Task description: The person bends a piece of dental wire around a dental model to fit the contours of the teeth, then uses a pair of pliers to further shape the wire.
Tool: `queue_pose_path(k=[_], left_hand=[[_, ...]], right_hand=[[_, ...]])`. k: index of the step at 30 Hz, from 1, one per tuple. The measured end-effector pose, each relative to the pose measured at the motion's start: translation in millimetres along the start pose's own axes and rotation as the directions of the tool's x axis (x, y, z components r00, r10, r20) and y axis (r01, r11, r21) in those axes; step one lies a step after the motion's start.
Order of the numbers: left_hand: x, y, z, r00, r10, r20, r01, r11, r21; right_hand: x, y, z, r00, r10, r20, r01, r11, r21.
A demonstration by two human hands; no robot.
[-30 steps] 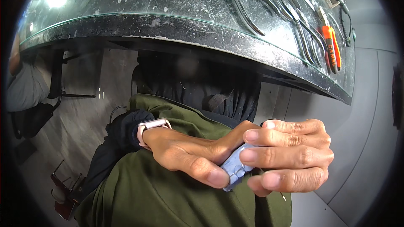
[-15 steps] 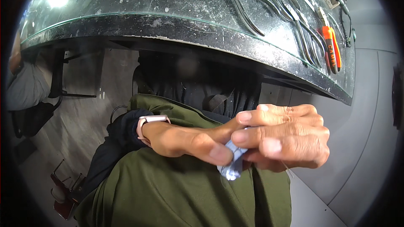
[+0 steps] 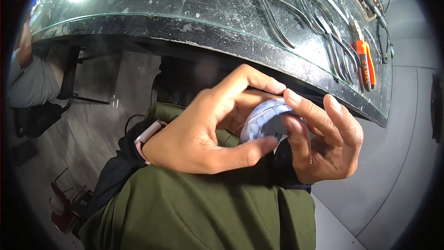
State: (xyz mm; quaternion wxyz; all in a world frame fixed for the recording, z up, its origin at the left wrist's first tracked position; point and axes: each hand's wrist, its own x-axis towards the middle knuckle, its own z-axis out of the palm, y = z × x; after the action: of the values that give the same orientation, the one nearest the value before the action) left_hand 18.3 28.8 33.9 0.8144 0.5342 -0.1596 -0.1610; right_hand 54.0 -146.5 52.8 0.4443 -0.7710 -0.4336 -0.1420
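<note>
A pale blue dental cast, its arch of teeth showing, is held up over my lap between both hands. My left hand wraps round its left side, thumb along the near edge and fingers behind. My right hand pinches the right end of the arch between thumb and forefinger, its other fingers curled loosely. A thin metal wire comes out by the right fingers and hangs down past the thumb. Another stretch of wire runs along the outer face of the teeth. My fingers hide part of the cast.
Ahead is a dark, glass-topped workbench. Several metal pliers and orange-handled pliers lie at its right. A corded handpiece sits at the far right. Olive cloth covers my lap. Another person's arm shows at left.
The cast has been turned, so its arch of teeth now shows. My left hand has lifted and opened round it; my right hand has rolled over, palm side showing. The view has shifted slightly.
</note>
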Motion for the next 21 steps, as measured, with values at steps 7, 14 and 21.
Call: queue_pose_path(k=[7, 14, 21], left_hand=[[0.4, 0.3, -0.5, 0.908, 0.365, -0.205, -0.230, 0.844, 0.485], [-2.3, 5.0, 2.5, 0.902, 0.383, -0.200, -0.190, 0.768, 0.612], [-2.7, 1.5, -2.1, 0.873, 0.480, -0.084, -0.326, 0.703, 0.632]], right_hand=[[-5.2, -7.3, 13.7, 0.962, 0.176, -0.208, -0.175, 0.984, 0.020], [-3.3, -9.3, 17.6, 0.973, 0.096, -0.208, -0.108, 0.993, -0.045], [-1.2, -6.8, 15.3, 0.974, -0.052, -0.219, 0.041, 0.998, -0.054]])
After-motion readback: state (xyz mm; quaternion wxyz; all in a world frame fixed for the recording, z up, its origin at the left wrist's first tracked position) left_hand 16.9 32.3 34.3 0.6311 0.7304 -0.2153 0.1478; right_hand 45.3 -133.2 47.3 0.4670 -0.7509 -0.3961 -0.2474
